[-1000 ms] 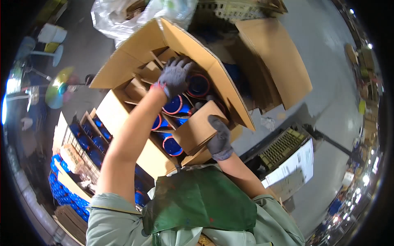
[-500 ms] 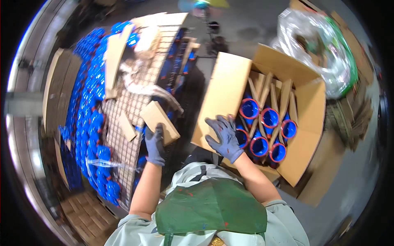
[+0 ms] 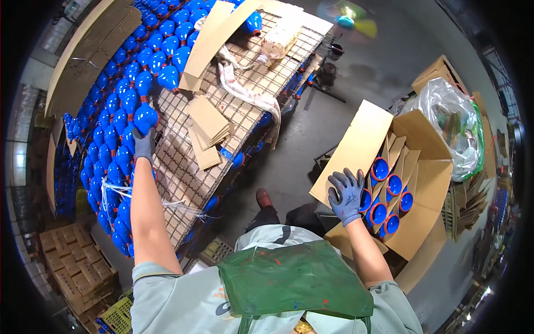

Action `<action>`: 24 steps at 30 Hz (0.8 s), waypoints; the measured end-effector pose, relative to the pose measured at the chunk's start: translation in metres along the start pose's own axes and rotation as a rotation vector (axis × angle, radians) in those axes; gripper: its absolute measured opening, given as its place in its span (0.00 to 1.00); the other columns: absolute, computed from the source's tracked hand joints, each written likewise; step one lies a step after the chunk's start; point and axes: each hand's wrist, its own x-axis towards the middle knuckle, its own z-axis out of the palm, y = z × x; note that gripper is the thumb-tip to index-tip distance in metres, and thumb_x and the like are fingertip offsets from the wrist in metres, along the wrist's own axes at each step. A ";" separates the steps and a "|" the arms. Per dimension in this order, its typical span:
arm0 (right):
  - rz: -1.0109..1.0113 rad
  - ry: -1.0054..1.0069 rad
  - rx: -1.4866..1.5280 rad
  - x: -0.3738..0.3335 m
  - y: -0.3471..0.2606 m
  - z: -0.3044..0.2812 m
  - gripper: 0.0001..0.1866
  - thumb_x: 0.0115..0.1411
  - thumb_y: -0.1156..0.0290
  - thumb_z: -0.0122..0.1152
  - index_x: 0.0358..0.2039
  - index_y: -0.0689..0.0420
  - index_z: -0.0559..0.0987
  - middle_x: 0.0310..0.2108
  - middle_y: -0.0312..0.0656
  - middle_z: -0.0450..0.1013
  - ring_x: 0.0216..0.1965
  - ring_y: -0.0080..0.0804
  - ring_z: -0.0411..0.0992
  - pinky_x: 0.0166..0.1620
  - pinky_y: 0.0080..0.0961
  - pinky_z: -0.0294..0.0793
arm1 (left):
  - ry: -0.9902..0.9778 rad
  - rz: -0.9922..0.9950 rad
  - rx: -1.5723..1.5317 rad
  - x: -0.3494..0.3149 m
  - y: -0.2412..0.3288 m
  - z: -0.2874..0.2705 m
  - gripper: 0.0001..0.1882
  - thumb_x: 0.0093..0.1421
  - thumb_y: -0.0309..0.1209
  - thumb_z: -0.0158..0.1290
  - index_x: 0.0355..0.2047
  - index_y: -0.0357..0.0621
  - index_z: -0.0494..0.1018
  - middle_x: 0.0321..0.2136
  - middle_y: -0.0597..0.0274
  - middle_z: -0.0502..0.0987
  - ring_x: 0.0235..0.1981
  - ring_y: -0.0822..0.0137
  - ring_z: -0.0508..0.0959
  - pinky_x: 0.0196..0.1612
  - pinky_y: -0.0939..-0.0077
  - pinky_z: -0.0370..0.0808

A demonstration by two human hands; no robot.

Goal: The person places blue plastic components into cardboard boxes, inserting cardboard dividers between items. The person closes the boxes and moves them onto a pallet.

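While left fingers [image 3: 151, 137], closure unclear, against blue vessel [image 3: 146, 118], right fingers [image 3: 350, 179] apart on carton [image 3: 356, 142]

On my remote feed I'm seeing grey floor [image 3: 317, 128] running alongside a wire-mesh table [image 3: 183, 186]. Fan [image 3: 346, 22], coloured blades blurred, is standing past the table's far corner. Brown boxes [image 3: 78, 261] are sitting stacked at lower left, yellow-green crate [image 3: 118, 316] just beside. Small bright lights [image 3: 488, 290] are glowing near the lower-right rim.

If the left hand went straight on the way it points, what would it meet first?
The blue vase right in front of the left hand; the fingers seem to touch it, though depth makes exact contact hard to tell.
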 end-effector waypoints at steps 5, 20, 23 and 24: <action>0.037 -0.075 -0.068 0.004 -0.007 -0.001 0.16 0.51 0.66 0.57 0.43 0.45 0.80 0.48 0.34 0.74 0.59 0.41 0.65 0.69 0.56 0.47 | -0.195 -0.286 -0.435 -0.066 0.095 0.024 0.16 0.62 0.44 0.58 0.38 0.48 0.67 0.15 0.68 0.68 0.10 0.78 0.62 0.13 0.82 0.58; 0.568 0.374 1.546 0.050 0.010 -0.083 0.36 0.62 0.68 0.61 0.68 0.60 0.59 0.63 0.42 0.62 0.59 0.31 0.63 0.59 0.29 0.65 | -1.464 -0.478 -0.342 -0.491 0.267 0.195 0.24 0.70 0.50 0.43 0.47 0.41 0.72 0.28 0.59 0.77 0.22 0.71 0.75 0.27 0.76 0.72; 0.649 0.628 1.321 0.031 0.092 -0.100 0.29 0.68 0.61 0.51 0.65 0.60 0.63 0.61 0.43 0.64 0.61 0.32 0.62 0.64 0.30 0.59 | -1.765 0.339 -0.076 -0.530 0.279 0.230 0.30 0.69 0.41 0.49 0.66 0.42 0.60 0.49 0.50 0.77 0.49 0.61 0.79 0.51 0.68 0.75; 0.590 0.729 1.020 0.036 0.110 -0.108 0.29 0.66 0.63 0.55 0.64 0.60 0.63 0.61 0.45 0.64 0.60 0.35 0.62 0.64 0.33 0.60 | -1.824 0.457 0.128 -0.532 0.290 0.235 0.30 0.68 0.42 0.50 0.65 0.41 0.62 0.57 0.48 0.73 0.55 0.55 0.76 0.59 0.66 0.69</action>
